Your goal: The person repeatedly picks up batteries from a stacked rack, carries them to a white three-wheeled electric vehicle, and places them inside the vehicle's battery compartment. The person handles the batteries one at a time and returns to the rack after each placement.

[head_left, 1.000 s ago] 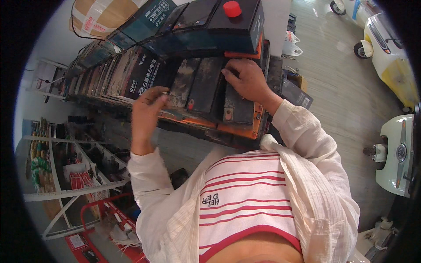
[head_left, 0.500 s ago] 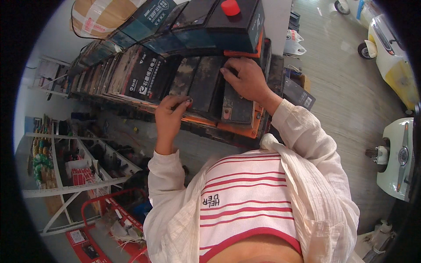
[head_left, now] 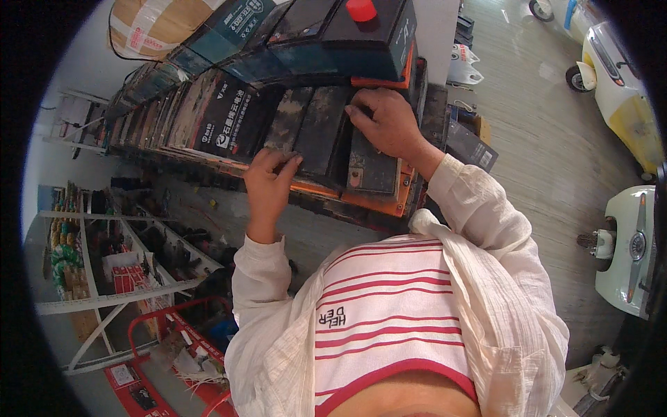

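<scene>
A dusty black battery sits in a packed row, its long side running away from me. My left hand is closed at its near end, thumb and fingertips pinched over the edge. At its far end my right hand is closed too, with thumb and fingers bent over the far corner. My fingers cover both end corners. Left of it stands another battery with a dusty, stained top. To the right, partly under my right wrist, is a black battery with a terminal at its near corner.
Taller teal-and-black batteries stand behind the row, one bearing a red cap. A taped cardboard box is at the far left. Metal shelves and a red cart frame stand left; scooters stand right.
Both hands stay at the battery's two ends with hardly any movement. A red spot beside my left fingertips has gone out of sight. The whole view has shifted slightly.
</scene>
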{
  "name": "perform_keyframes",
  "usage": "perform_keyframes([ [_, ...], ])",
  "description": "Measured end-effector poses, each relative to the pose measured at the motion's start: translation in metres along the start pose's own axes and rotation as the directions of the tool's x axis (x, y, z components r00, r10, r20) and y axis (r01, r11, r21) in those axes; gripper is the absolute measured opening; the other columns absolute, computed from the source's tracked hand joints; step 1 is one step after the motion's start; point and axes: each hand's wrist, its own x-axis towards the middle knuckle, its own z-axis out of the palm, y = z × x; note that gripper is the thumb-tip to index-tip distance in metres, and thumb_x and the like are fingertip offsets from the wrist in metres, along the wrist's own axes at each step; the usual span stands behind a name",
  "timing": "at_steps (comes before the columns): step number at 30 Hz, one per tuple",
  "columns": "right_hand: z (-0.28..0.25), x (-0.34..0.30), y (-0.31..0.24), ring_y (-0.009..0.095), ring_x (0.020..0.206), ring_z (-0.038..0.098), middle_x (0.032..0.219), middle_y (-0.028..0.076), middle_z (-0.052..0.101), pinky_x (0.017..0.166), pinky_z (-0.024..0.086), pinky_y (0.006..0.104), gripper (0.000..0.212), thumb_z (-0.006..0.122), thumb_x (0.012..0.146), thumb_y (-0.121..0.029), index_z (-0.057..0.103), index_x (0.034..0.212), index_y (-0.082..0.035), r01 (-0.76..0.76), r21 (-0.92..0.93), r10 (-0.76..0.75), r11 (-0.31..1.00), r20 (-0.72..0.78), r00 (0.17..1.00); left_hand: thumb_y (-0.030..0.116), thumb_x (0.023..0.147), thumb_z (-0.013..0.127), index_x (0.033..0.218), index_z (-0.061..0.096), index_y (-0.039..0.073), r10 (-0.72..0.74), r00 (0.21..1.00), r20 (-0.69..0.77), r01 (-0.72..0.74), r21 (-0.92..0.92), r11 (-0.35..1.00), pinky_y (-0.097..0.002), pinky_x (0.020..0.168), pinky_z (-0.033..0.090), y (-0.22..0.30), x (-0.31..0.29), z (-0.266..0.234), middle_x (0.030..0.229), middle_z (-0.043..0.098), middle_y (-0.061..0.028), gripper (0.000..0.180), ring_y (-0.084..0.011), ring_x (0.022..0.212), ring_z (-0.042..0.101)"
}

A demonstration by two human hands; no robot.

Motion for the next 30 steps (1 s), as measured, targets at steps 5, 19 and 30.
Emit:
perform_keyframes([
  [5, -0.002, 0.0, -0.004, 0.038, 0.083, 0.061, 0.081, 0.017, 0.064, 0.074, 0.047, 0.0452, 0.019, 0.064, 0.087, -0.022, 0.065, 0.086, -0.003, -0.002, 0.001, 0.002, 1.0, -0.002, 1.0, 0.008, 0.078, 0.076, 0.089, 0.073, -0.001, -0.107, 0.992, -0.059, 0.091, -0.229, 0.969, -0.0271, 0.066, 0.047, -0.014, -0.006, 0.01, 0.081, 0.064, -0.0077, 0.014, -0.0148, 0.071, 0.061],
  [19, -0.001, 0.0, -0.004, 0.038, 0.084, 0.061, 0.081, 0.017, 0.063, 0.074, 0.047, 0.0459, 0.02, 0.065, 0.087, -0.024, 0.066, 0.088, -0.004, 0.009, -0.027, -0.009, 1.0, -0.012, 1.0, 0.003, 0.08, 0.072, 0.097, 0.075, 0.001, -0.044, 0.998, 0.034, 0.052, -0.298, 0.953, -0.0255, 0.071, 0.047, -0.026, -0.001, 0.005, 0.088, 0.065, -0.0077, 0.017, -0.0148, 0.079, 0.062],
  [30, 0.001, -0.001, 0.0, 0.037, 0.082, 0.061, 0.08, 0.017, 0.064, 0.073, 0.047, 0.0451, 0.019, 0.065, 0.087, -0.022, 0.066, 0.086, -0.004, 0.003, -0.025, -0.004, 1.0, -0.018, 1.0, 0.004, 0.086, 0.069, 0.103, 0.074, 0.003, -0.063, 0.992, 0.11, 0.097, -0.34, 0.935, -0.0247, 0.073, 0.047, -0.022, -0.002, 0.005, 0.093, 0.06, -0.0067, 0.018, -0.0138, 0.084, 0.061],
])
